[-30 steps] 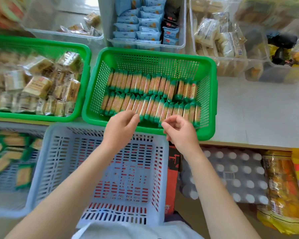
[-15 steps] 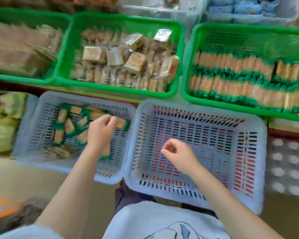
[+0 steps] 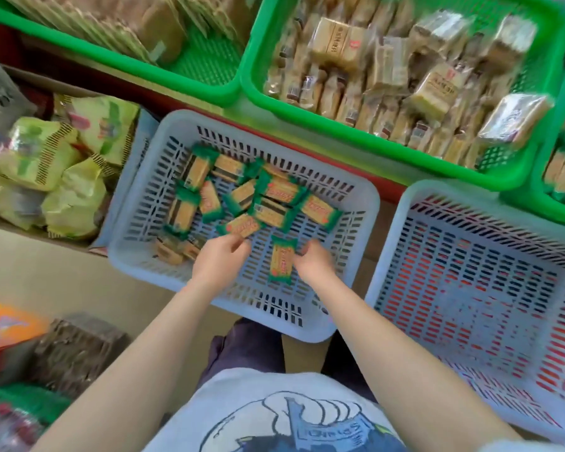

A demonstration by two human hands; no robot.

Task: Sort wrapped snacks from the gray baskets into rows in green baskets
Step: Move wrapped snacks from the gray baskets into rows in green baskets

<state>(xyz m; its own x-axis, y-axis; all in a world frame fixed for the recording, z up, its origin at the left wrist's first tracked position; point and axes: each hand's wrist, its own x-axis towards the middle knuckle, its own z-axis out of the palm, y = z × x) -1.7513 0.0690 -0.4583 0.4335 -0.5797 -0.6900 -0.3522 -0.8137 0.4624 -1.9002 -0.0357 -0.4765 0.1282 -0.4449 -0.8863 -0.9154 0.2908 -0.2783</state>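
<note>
A gray basket (image 3: 349, 203) in front of me holds several green-and-yellow wrapped snacks (image 3: 274, 190) scattered loose. My left hand (image 3: 217, 262) is inside it, fingers pinched on one snack (image 3: 243, 226). My right hand (image 3: 313, 261) is beside it, fingers closed on the edge of another snack (image 3: 282, 260) that stands lengthwise. A second gray basket (image 3: 405, 230) at the right shows only its slotted bottom. At the far right edge a green basket (image 3: 542, 190) holds the same snacks in rows.
Two more green baskets stand behind: one (image 3: 252, 73) with clear-wrapped beige cakes, one (image 3: 177, 65) at the left with flat packets. Yellow-green bags (image 3: 46, 164) fill a box at the left. Brown and orange packs lie at the lower left.
The view swung left from the green basket of rows to the gray basket. Both hands dropped into that basket, and each has closed on a wrapped snack.
</note>
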